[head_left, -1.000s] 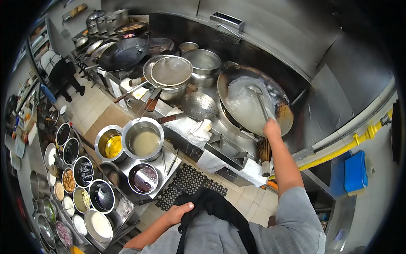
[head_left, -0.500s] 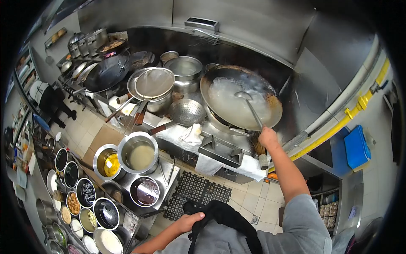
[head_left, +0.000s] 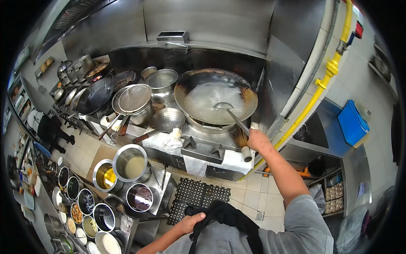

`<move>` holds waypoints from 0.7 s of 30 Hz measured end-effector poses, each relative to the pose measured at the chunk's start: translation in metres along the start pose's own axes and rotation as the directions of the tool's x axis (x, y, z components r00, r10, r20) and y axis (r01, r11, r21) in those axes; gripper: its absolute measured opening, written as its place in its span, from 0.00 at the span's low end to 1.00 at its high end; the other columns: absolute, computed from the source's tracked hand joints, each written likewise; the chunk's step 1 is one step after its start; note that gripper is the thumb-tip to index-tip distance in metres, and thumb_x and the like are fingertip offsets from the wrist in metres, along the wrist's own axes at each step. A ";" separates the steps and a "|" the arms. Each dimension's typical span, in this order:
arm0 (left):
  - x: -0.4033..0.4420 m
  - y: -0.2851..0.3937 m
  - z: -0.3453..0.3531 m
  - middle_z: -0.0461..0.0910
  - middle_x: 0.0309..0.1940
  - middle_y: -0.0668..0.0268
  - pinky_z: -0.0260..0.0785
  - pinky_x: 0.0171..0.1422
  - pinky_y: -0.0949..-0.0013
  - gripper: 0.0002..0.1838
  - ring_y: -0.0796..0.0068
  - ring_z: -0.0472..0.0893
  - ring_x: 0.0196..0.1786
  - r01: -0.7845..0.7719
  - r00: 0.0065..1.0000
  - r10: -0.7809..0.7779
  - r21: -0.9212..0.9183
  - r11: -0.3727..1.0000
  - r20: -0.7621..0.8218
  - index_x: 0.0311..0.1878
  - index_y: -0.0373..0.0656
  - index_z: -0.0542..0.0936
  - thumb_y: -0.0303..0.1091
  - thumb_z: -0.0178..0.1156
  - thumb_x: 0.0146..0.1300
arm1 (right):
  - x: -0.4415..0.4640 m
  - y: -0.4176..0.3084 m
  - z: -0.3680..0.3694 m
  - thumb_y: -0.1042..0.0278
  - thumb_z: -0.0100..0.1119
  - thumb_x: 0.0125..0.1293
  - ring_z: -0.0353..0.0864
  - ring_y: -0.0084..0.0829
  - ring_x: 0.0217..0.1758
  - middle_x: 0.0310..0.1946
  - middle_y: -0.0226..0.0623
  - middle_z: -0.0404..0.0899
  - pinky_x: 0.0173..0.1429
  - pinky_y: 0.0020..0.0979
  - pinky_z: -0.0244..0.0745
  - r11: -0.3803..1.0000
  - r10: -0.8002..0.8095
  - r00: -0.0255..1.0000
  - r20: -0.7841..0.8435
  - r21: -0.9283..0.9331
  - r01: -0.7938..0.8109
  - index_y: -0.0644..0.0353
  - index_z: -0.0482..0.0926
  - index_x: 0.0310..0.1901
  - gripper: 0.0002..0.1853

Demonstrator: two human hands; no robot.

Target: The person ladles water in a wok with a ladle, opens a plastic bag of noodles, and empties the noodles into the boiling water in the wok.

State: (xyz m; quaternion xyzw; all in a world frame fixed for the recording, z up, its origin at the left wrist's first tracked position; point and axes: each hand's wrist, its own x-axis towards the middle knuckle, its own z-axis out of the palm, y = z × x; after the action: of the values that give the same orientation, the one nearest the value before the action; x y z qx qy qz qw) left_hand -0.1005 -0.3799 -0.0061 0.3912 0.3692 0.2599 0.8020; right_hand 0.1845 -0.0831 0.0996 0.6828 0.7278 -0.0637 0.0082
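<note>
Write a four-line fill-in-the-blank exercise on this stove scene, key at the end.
The long-handled metal ladle is gripped in the person's bare ____ hand.
In the picture, the round, perforated metal strainer lies to the ____ of the large, round, blackened metal wok.
The long wall pipe with a valve is coloured ____.
The bare left hand touches cloth coloured ____.

Missing words: right; left; yellow; black.

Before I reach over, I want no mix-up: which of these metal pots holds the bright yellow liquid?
The yellow-filled pot, immediately left of the pale-filled pot. Only it shows yellow; that neighbour's liquid is cloudy, and the dark-filled pot sits in front.
</note>
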 end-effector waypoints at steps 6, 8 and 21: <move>0.008 -0.002 0.031 0.74 0.34 0.68 0.61 0.42 0.78 0.26 0.80 0.69 0.36 -0.007 0.999 0.011 0.079 0.997 -0.045 0.43 0.35 0.75 0.51 0.37 0.71 | -0.025 0.038 -0.023 0.72 0.48 0.58 0.78 0.48 0.51 0.48 0.51 0.78 0.55 0.40 0.73 0.999 -0.045 0.998 0.033 0.026 0.044 0.64 0.78 0.45 0.15; 0.013 -0.008 0.038 0.76 0.31 0.70 0.63 0.38 0.78 0.25 0.82 0.71 0.33 -0.027 0.995 0.033 0.063 0.998 -0.097 0.39 0.36 0.78 0.52 0.45 0.69 | -0.032 0.050 -0.032 0.72 0.49 0.57 0.78 0.48 0.51 0.48 0.51 0.77 0.55 0.41 0.73 0.999 -0.048 0.998 0.040 0.013 0.048 0.64 0.78 0.45 0.15; 0.030 -0.035 0.066 0.76 0.37 0.67 0.63 0.47 0.76 0.27 0.78 0.72 0.40 -0.052 0.993 0.059 0.068 0.996 -0.105 0.45 0.34 0.76 0.51 0.38 0.71 | -0.053 0.067 -0.088 0.70 0.53 0.53 0.80 0.47 0.45 0.38 0.49 0.81 0.51 0.41 0.75 0.974 -0.223 0.965 -0.135 0.004 0.225 0.60 0.83 0.38 0.13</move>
State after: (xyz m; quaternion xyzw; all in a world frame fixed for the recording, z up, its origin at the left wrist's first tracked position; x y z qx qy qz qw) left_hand -0.0261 -0.4069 -0.0187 0.4127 0.4087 0.2905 0.7604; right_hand 0.2611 -0.1226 0.1870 0.5989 0.7986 -0.0253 -0.0543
